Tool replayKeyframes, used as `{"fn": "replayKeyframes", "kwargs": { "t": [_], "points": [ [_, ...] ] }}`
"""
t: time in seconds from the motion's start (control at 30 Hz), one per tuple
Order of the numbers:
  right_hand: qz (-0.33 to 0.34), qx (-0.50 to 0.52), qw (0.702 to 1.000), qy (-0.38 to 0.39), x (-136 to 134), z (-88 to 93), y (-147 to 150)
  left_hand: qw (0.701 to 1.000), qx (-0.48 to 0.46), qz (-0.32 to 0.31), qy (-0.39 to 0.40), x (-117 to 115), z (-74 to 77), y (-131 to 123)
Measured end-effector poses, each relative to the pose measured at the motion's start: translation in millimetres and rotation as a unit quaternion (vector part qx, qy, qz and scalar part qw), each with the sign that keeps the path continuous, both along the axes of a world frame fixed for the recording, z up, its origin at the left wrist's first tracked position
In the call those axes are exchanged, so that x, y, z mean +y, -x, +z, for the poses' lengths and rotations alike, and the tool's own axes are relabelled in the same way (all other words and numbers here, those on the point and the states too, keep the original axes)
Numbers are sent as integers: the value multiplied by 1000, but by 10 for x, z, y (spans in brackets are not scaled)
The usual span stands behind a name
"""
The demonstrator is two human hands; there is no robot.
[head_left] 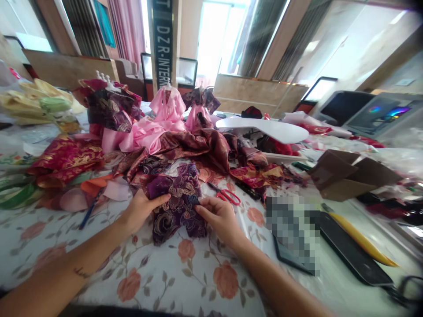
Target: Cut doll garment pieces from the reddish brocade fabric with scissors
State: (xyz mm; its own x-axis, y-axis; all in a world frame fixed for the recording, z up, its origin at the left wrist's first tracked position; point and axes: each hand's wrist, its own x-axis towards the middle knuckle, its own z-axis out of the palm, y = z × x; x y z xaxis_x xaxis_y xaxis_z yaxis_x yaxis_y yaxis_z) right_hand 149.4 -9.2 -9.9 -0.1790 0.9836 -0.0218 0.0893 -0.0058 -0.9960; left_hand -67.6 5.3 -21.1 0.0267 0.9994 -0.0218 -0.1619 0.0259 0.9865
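Note:
A piece of purple embroidered fabric [178, 220], with beige flower and scroll patterns, is spread between my two hands above the flowered tablecloth [132, 281]. My left hand [142, 209] grips its left edge, the thumb lying on top. On the other side, my right hand [218, 215] pinches the right edge between thumb and fingers. A small dark ribbed piece [192, 200] shows on the fabric at the right fingertips; its kind is unclear. Just behind the right hand lie red-handled scissors [230, 197]. The fingers under the fabric are hidden.
Pink-dressed small mannequins [168, 103] stand at the back, behind heaped brown satin [198, 145]. Red-gold brocade [71, 160] and a blue pen [90, 211] lie left. On the right are an open cardboard box [346, 176], a black flat-iron-like tool [353, 246] and a pixelated flat device [292, 237].

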Motion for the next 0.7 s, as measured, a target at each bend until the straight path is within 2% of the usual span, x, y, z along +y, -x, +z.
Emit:
{"fn": "replayKeyframes", "kwargs": {
  "t": [0.07, 0.17, 0.33, 0.5, 0.7],
  "points": [
    [-6, -12, 1000, -19, -26, 15, 8, 1000, -16, 9, -8, 14, 7, -3],
    [22, -8, 1000, 9, -72, 21, 23, 997, -68, 27, -19, 25, 52, -16],
    [32, 1, 999, 24, -89, 30, 22, 992, -124, 17, 17, 21, 116, -33],
    [39, 19, 997, 56, -47, 49, -5, 993, -118, -5, 22, 3, 110, -32],
    [43, 46, 994, 94, -21, 10, -15, 997, -68, 33, -17, 16, 86, -27]
  ]
}}
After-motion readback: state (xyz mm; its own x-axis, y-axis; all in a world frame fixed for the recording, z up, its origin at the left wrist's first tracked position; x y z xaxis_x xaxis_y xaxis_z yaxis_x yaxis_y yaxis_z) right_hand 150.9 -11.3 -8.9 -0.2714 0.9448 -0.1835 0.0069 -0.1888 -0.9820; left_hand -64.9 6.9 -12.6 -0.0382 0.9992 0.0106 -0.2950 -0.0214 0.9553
